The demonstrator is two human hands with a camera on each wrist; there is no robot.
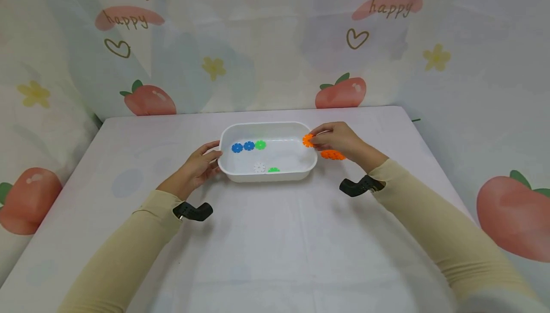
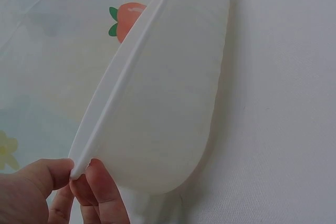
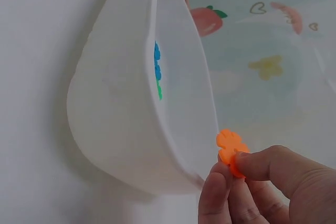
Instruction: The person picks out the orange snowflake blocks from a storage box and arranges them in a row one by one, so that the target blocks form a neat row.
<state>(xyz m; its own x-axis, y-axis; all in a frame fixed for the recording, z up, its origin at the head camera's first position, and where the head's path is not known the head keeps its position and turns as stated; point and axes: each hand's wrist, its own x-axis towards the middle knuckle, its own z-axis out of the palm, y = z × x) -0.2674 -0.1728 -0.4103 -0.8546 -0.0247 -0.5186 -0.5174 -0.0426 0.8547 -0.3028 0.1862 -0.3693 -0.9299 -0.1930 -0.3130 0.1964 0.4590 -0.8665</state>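
Observation:
A white plastic basin (image 1: 275, 178) stands on the table. My left hand (image 1: 195, 169) grips its rim at the left end, thumb on one side and fingers on the other, as the left wrist view shows. With thumb and fingertips, my right hand (image 1: 339, 142) pinches an orange snowflake disc (image 3: 229, 148) at the basin's right end. Inside the basin, two blue snowflake discs (image 1: 243, 146) and a green one (image 1: 260, 145) sit in a row. A white disc (image 1: 259, 167) and a partly hidden green disc (image 1: 274, 169) lie nearer the front wall.
Several orange discs (image 1: 333, 155) lie together on the table just right of the basin, below my right hand. The table (image 1: 258, 246) has a white cloth, and a printed fruit backdrop (image 1: 275, 64) hangs behind it. Black straps (image 1: 193, 211) circle both wrists.

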